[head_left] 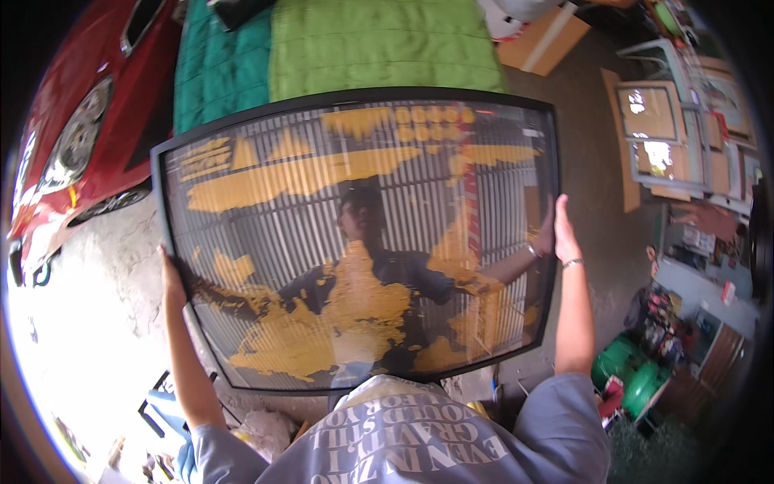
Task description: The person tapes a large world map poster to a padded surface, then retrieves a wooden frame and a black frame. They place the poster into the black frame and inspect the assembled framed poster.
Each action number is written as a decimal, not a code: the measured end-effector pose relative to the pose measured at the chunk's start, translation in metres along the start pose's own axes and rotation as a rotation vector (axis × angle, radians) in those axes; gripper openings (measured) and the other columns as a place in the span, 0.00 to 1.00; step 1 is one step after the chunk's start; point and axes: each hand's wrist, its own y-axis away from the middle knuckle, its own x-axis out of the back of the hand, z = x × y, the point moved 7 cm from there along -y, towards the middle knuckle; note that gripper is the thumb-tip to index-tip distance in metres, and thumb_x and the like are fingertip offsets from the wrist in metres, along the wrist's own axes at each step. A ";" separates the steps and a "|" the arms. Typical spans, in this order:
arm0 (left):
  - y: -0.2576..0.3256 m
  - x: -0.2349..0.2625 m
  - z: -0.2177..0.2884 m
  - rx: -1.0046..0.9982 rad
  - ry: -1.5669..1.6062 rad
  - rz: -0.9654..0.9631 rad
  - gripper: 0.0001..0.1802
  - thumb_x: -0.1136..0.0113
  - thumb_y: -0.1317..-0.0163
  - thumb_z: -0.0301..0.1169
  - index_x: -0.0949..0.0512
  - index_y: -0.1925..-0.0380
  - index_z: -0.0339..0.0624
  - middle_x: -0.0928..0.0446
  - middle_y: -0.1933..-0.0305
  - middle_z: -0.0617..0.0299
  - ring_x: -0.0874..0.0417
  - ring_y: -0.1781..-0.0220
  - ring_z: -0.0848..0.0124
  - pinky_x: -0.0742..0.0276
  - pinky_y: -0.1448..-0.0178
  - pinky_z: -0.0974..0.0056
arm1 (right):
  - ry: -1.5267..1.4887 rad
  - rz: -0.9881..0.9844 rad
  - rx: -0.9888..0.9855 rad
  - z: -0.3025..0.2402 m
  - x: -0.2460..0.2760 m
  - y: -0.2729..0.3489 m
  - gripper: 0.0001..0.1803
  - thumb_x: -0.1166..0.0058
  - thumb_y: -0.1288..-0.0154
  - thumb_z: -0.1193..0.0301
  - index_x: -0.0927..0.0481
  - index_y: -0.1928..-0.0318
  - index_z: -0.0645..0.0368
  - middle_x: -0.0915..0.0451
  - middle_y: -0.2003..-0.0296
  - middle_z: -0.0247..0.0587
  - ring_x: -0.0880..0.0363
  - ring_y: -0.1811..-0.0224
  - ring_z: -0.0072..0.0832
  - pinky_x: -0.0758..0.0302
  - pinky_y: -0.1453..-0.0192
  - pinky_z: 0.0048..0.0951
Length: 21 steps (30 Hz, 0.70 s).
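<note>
A large black-framed picture (355, 194), glossy at the front, spans the middle of the view between my hands. Gold map-like patches cover its dark face, mixed with reflections of ribbed sheeting and of my arms. My left hand (170, 280) grips the left side of the frame, the thumb showing along the edge. At the opposite side, my right hand (567, 235) holds the frame with its palm against the edge. Most fingers of both hands are hidden by the frame or seen edge-on. The near edge of the picture is close to my shirt.
Beyond the picture lie a light green quilted cover (379, 48) and a darker teal one (218, 81). A red car (101, 121) stands at the left. To the right are framed panels (649, 113) with cardboard, and a green rounded tank (633, 371) farther down.
</note>
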 end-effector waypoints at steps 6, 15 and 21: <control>0.021 -0.006 0.010 -0.055 0.003 0.016 0.40 0.59 0.30 0.71 0.21 0.63 0.43 0.27 0.77 0.69 0.27 0.75 0.73 0.28 0.67 0.66 | -0.002 -0.073 -0.013 0.012 0.009 -0.015 0.64 0.60 0.38 0.23 0.44 0.24 0.69 0.43 0.24 0.54 0.44 0.22 0.38 0.43 0.21 0.39; 0.037 -0.007 0.017 -0.139 -0.145 0.015 0.40 0.59 0.32 0.73 0.27 0.84 0.51 0.31 0.86 0.67 0.32 0.86 0.73 0.36 0.80 0.66 | -0.027 -0.105 0.023 0.005 0.005 -0.005 0.60 0.57 0.37 0.25 0.42 0.24 0.65 0.40 0.25 0.49 0.39 0.24 0.36 0.39 0.23 0.39; 0.040 0.017 0.008 -0.151 -0.229 0.172 0.39 0.56 0.33 0.74 0.20 0.71 0.48 0.26 0.79 0.67 0.27 0.80 0.74 0.30 0.74 0.67 | 0.031 -0.041 0.066 0.008 0.012 -0.005 0.58 0.56 0.35 0.26 0.39 0.25 0.66 0.40 0.24 0.48 0.42 0.22 0.34 0.44 0.20 0.37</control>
